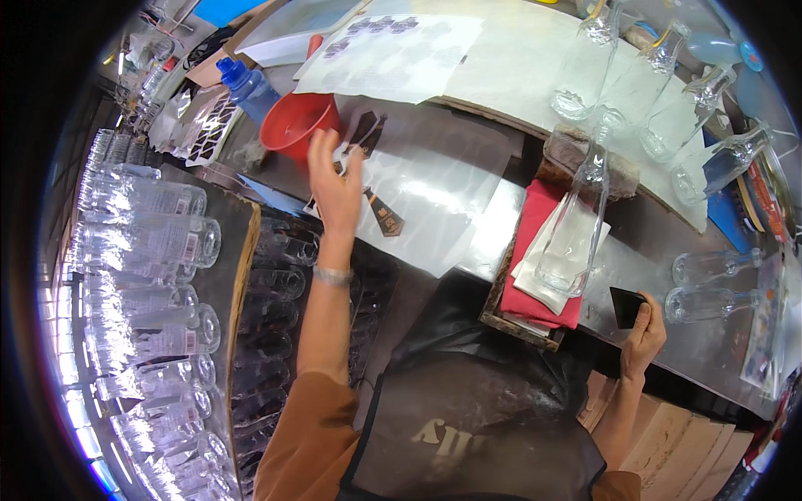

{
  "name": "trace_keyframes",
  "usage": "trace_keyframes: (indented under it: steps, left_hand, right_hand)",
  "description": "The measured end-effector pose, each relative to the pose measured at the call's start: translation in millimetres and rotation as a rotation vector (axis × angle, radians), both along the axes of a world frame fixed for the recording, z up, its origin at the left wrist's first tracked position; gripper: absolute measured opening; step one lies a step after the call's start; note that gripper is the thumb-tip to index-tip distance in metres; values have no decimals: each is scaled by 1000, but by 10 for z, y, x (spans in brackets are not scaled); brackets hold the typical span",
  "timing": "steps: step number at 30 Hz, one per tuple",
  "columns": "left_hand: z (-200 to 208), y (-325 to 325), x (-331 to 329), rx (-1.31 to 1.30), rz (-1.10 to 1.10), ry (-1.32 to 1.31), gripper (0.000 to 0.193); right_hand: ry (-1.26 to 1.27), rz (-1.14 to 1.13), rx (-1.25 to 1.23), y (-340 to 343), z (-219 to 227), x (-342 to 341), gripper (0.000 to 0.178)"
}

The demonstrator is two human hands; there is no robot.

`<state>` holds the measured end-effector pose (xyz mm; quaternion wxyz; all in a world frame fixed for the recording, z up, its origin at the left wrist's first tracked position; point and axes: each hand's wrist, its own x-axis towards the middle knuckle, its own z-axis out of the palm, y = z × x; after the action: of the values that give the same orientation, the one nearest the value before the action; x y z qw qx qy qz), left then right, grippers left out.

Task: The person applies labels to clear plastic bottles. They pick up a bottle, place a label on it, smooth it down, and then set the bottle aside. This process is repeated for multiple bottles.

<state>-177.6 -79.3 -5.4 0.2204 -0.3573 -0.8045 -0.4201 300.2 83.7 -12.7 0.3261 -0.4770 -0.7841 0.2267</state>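
Note:
My left hand (334, 188) is over the bench with fingers spread and nothing visible in them, its fingertips beside a red plastic bowl (296, 123). Next to it, a translucent sheet (443, 179) carries dark decals, one of them a tapered black decal (384, 215) with gold marks. On the right, my right hand (642, 334) grips a flat black scraper-like piece (626, 307) between thumb and fingers. Between the hands, a transparent glass bottle (572, 238) lies on a folded white cloth (535, 271) atop red cloth (539, 209) in a wooden tray (501, 292).
Several glass bottles (585, 71) stand on the raised white board at the far right, and two bottles (710, 298) lie near the right edge. Rows of bottles (150, 317) fill the left side. A blue-capped bottle (246, 88) and a printed white sheet (393, 58) are at the back.

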Motion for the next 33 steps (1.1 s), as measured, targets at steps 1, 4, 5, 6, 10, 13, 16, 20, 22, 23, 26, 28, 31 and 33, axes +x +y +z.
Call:
trace_keyframes:
  steps: [1,4,5,6,10,13,16,20,22,23,26,28,31,33]
  left_hand:
    - [-37,101,-292,46,96,55,46]
    - [-80,297,-1166,55,324,53,46]
    - [-79,300,-1450,-122,425,-42,49]
    - [-31,379,-1588,-297,542,-138,48]
    - [53,482,-2071,-626,665,-626,34]
    - [-287,266,-2657,-791,764,-356,36]
    - [-356,11,-3104,-893,631,-182,41]
    - [72,484,-2130,-660,550,-396,41]
    - [17,392,-1659,-287,450,-53,38]
    - [23,447,-1233,-112,244,73,32]
    - [279,322,201,-214,-413,23,48]
    - [171,-89,730,-660,-575,89,89]
    - [-35,-449,1076,-721,-599,70,84]
    - [-158,-540,1066,-628,-589,66,62]
  right_hand:
    - [0,1,-25,4,33,3,26]
    - [62,-32,34,37,0,93,27]
    - [73,-38,37,58,-17,127,27]
    - [81,-55,42,70,-47,172,27]
    - [82,-60,-21,95,-74,222,26]
    - [87,-22,-65,160,-96,194,24]
    - [134,0,-67,249,-179,167,23]
    - [83,-33,-89,254,-170,108,22]
    - [76,-10,-114,250,-173,102,22]
    - [70,-9,-117,244,-178,120,22]
    - [67,-21,-143,191,-142,195,23]
    - [96,-23,-114,155,-129,214,23]
    - [155,8,-64,95,-150,194,23]
    - [161,27,-80,32,-111,155,23]
